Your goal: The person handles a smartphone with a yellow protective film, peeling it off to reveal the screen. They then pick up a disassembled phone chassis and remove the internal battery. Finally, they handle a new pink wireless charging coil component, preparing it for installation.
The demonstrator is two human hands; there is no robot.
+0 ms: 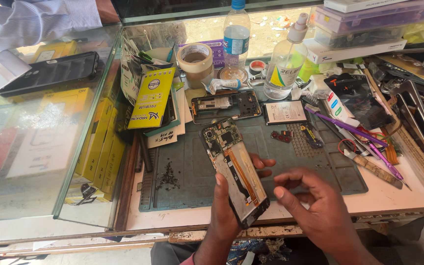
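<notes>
My left hand grips an opened phone with its back removed, circuit board and flex cable showing, tilted above a dark green work mat. Beside the phone's lower end hovers my right hand, fingers curled and apart, holding nothing that I can see. On the mat behind lie the phone's rear frame, a flat battery and small loose parts.
A clear spray bottle, a water bottle and a tape roll stand at the back. Purple tools and stacked cases crowd the right. A glass counter with a black phone lies left; another person's sleeve rests there.
</notes>
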